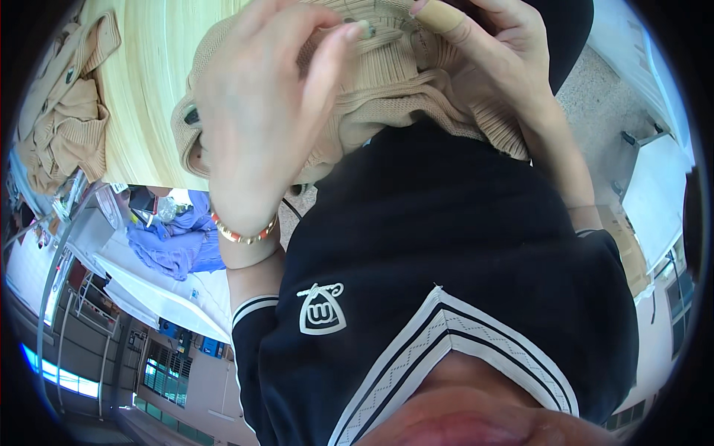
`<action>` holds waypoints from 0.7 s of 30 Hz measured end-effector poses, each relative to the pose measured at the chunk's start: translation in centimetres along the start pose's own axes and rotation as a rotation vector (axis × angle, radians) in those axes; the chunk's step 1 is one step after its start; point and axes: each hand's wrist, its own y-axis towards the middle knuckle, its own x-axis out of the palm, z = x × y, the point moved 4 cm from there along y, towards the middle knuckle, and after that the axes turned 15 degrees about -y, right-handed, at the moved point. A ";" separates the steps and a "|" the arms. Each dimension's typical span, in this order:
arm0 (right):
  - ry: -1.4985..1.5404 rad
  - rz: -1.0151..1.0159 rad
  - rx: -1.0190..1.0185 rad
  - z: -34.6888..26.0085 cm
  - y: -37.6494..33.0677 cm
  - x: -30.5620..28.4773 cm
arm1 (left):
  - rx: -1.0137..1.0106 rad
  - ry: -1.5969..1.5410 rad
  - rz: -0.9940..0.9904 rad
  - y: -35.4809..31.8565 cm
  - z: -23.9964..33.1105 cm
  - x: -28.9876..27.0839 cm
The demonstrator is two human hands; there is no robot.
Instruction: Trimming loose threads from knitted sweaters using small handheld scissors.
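Note:
A beige knit cardigan (387, 67) lies bunched at the table's edge against my dark top, with a dark button (192, 116) showing at its left side. Over it is my left hand (256, 111), blurred a little, a beaded bracelet on the wrist. Its thumb and forefinger close on the knit beside another small dark button (368, 30). My right hand (506, 52) is at the cardigan's right side, its thumb wrapped in tan tape (439, 15). The fingers of that hand are curled and partly cut off by the upper edge; what they hold is hidden.
More beige knitwear (67, 126) is heaped at the far left of the pale wooden table (141, 89). Below that edge, purple-blue cloth (178, 241) lies on a white surface (201, 293). A white panel (658, 197) stands on the speckled floor at right.

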 end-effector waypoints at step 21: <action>-0.600 -0.182 0.453 -2.3 -1.0 -1.7 | -0.133 0.067 -0.095 -0.3 -3.3 2.1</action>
